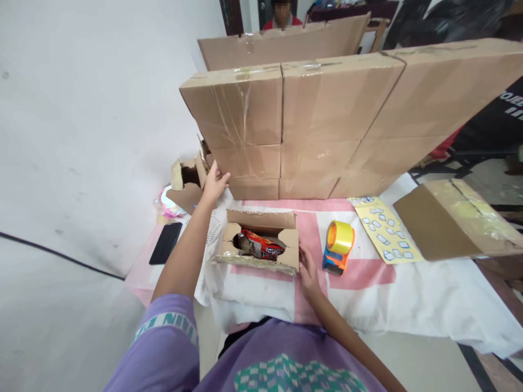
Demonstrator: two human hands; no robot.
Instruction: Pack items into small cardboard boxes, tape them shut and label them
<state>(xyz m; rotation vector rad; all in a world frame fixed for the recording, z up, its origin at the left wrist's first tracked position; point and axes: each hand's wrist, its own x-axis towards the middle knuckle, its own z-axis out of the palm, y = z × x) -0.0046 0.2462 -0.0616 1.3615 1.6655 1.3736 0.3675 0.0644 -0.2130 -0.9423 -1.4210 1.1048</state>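
A small open cardboard box point(288, 242) lies on the table in front of me, with a red packet point(265, 247) and something brownish inside it. My right hand point(309, 269) grips the box's right end, fingers bent against the cardboard. Farther off, my left hand point(215, 184) reaches between the wall of stacked boxes point(318, 120) and another small open box point(176, 177). Its thumb and fingers are apart, and nothing shows in them. Just right of my right hand stands a blue and orange tape dispenser point(344, 261) with a yellow tape roll point(340, 237).
A black phone point(165, 243) lies at the left, beside the white wall point(90, 136). To the right are a yellow sheet of stickers point(382, 231) and an open cardboard box point(461, 220). A person point(283, 22) is behind the stacked boxes.
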